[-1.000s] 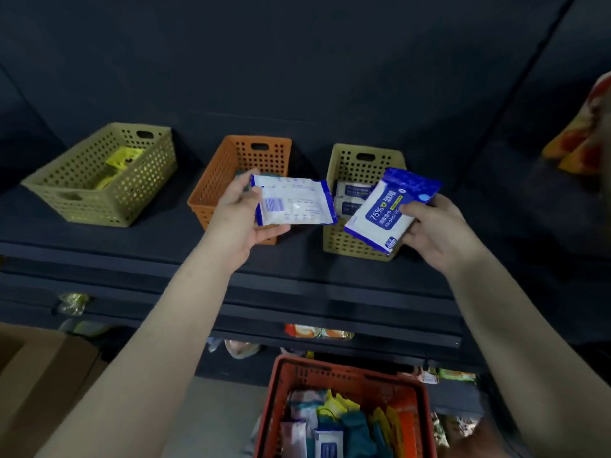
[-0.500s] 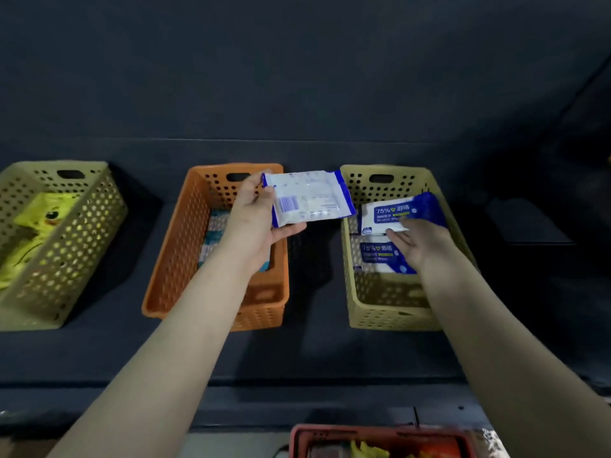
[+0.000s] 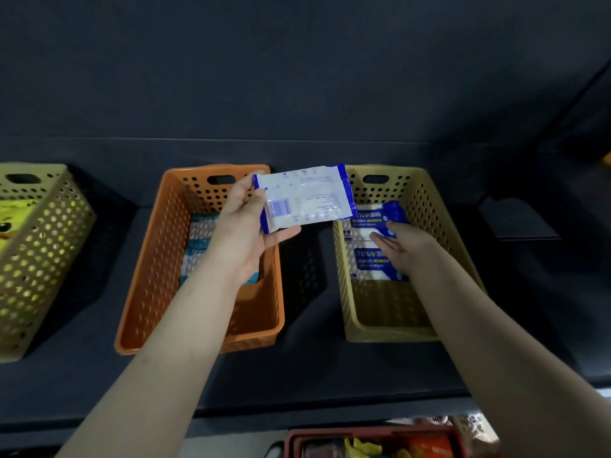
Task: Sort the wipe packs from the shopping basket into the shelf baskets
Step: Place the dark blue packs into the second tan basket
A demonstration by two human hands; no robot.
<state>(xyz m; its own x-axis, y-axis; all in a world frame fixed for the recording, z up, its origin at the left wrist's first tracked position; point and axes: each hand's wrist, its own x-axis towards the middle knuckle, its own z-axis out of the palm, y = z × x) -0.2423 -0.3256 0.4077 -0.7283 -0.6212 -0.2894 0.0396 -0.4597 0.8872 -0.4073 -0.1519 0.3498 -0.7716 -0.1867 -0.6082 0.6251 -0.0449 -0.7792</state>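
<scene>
My left hand point(image 3: 244, 233) grips a white wipe pack with blue ends point(image 3: 304, 198), barcode side up, above the gap between the orange basket point(image 3: 142, 285) and the tan basket point(image 3: 433, 226). My right hand point(image 3: 408, 247) reaches into the tan basket. Its straight fingers rest on a blue-and-white alcohol wipe pack point(image 3: 372, 219), which lies at the basket's far end. A second alike pack point(image 3: 373, 264) lies just nearer, partly under my hand. The red shopping basket point(image 3: 373, 436) shows at the bottom edge with several packs inside.
The orange basket holds teal-and-white packs point(image 3: 200, 246), partly hidden by my left arm. An olive basket point(image 3: 43, 246) at the far left holds yellow-green packs point(image 3: 16, 209). All three stand on a dark shelf point(image 3: 314, 368) with a dark back wall.
My right hand has gone from holding the blue pack above the tan basket to laying it down inside. The left hand keeps its pack, now slightly to the right. The view moved closer.
</scene>
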